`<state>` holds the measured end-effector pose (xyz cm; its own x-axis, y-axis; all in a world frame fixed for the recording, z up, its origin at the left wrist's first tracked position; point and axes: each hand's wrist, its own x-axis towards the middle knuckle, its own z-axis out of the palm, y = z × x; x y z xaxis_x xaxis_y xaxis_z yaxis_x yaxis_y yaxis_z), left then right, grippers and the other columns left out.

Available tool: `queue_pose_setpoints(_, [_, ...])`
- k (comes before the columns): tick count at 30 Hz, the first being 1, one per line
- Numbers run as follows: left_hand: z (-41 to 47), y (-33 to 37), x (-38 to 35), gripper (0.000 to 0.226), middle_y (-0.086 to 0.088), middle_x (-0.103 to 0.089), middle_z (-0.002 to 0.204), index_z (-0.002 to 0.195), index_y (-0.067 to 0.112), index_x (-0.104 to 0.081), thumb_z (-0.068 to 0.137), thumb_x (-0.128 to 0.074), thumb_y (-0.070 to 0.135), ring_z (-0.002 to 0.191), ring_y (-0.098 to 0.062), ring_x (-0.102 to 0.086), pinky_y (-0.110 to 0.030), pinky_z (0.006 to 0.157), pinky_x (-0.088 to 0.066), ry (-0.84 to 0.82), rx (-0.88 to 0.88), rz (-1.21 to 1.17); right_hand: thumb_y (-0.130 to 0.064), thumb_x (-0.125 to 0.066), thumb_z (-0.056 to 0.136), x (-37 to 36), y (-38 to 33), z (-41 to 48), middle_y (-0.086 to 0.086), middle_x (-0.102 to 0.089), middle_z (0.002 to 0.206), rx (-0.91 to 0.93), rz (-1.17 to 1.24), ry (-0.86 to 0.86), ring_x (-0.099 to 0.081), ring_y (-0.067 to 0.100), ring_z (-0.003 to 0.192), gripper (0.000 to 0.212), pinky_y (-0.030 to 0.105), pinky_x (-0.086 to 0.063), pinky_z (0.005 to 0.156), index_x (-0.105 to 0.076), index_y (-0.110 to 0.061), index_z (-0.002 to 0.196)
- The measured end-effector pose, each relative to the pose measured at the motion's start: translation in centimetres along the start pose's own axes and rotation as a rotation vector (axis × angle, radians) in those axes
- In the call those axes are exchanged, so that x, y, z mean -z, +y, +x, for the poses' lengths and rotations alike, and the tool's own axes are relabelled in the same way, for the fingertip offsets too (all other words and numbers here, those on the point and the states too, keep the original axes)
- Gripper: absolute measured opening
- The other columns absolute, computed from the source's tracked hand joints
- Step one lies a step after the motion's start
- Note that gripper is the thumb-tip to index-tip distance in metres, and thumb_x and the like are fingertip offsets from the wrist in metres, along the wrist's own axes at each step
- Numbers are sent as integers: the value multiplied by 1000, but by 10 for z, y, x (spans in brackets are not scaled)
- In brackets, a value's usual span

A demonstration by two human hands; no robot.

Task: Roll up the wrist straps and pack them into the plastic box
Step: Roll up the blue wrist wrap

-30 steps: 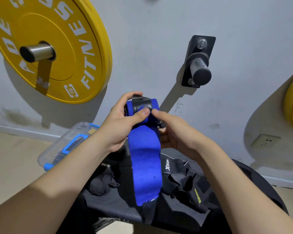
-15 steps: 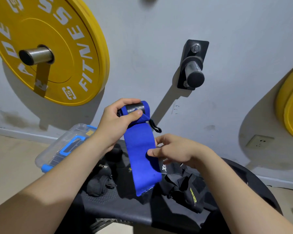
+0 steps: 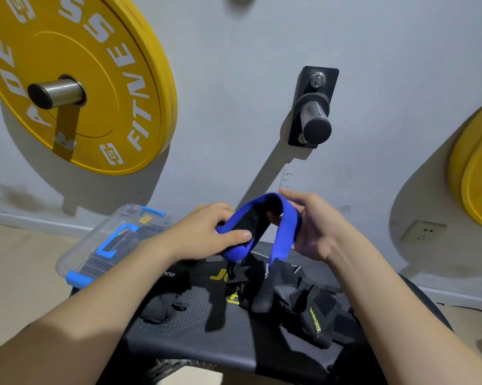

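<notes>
Blue strap [image 3: 287, 227] arcs above black straps [image 3: 314, 315] cluttering the bench [image 3: 201, 340].

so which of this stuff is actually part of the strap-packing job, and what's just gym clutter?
Job:
- blue wrist strap, held in left hand and right hand
- black strap with yellow lettering and plain black strap, both on the bench
- plastic box

Lying about:
- yellow weight plate
- empty wall peg
- wall socket
</notes>
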<state>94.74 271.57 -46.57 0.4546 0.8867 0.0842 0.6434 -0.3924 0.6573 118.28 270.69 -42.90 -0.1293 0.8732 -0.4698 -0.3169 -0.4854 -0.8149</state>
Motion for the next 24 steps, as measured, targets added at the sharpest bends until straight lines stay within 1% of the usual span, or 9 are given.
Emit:
queue_pose_setpoints(3, [2, 4, 3, 14, 15, -71, 93, 94, 29, -69, 95, -80, 37, 82, -4, -67, -26, 77, -51, 38, 43, -78, -30, -68, 98, 8, -9, 0, 10, -73, 86, -7, 304, 13, -70, 24, 56, 22, 29, -58, 48, -67, -9, 106])
queue_pose_setpoints(6, [1, 9, 7, 41, 9, -79, 105, 123, 32, -63, 90, -86, 21, 90, -10, -76, -24, 84, -58, 29, 115, -339, -22, -55, 105, 8, -13, 3, 30, -73, 124, 111, 563, -47, -80, 39, 94, 41, 39, -67, 72, -57, 7, 135])
queue_pose_setpoints(8, [3, 14, 6, 36, -1, -80, 107, 123, 22, -66, 93, -82, 11, 90, -13, -78, -25, 81, -59, 71, 168, -524, -20, -47, 109, 5, -13, 6, 38, -72, 119, 179, 576, -69, -77, 48, 106, 35, 48, -64, 88, -49, 5, 134])
queue_pose_setpoints(12, [6, 19, 3, 22, -11, -79, 109, 120, 12, -70, 98, -73, 8, 92, -17, -76, -26, 83, -58, 176, 201, -744, -13, -43, 106, -3, 0, 12, 21, -80, 88, 170, -9, 122, -80, 35, 79, 21, 44, -66, 79, -56, 0, 117])
queue_pose_setpoints(14, [8, 20, 3, 25, -13, -80, 111, 121, 9, -70, 97, -74, 9, 95, -24, -77, -35, 89, -59, 221, 191, -807, -41, -49, 105, -9, 10, 8, 11, -79, 82, 111, -418, 94, -78, 29, 75, 34, 44, -66, 80, -63, -12, 118])
queue_pose_setpoints(17, [14, 24, -2, 24, -19, -79, 110, 119, 6, -69, 96, -73, 12, 97, -32, -78, -48, 94, -61, 342, 208, -895, -73, -55, 96, -22, 22, 1, 6, -80, 106, 108, -602, -171, -77, 28, 84, 56, 48, -65, 87, -70, -25, 121])
queue_pose_setpoints(19, [18, 26, -8, 18, -20, -79, 109, 114, 3, -69, 102, -68, 17, 96, -32, -78, -53, 94, -61, 455, 245, -913, -67, -58, 101, -30, 28, 0, 10, -75, 123, 221, -623, -225, -75, 24, 87, 56, 48, -64, 91, -58, -22, 134])
queue_pose_setpoints(22, [22, 26, -11, 24, -20, -78, 113, 116, 7, -69, 106, -64, 29, 106, -36, -76, -55, 95, -63, 551, 297, -880, -42, -59, 109, -38, 33, 4, 9, -67, 120, 458, -646, -197, -67, -1, 79, 40, 20, -56, 73, -46, -20, 139])
queue_pose_setpoints(24, [22, 26, -12, 20, -15, -79, 110, 115, 11, -69, 106, -65, 29, 101, -32, -78, -45, 83, -65, 544, 304, -893, -32, -65, 107, -42, 37, 7, 11, -56, 131, 492, -657, -227, -64, -3, 82, 37, 15, -53, 70, -47, -25, 139])
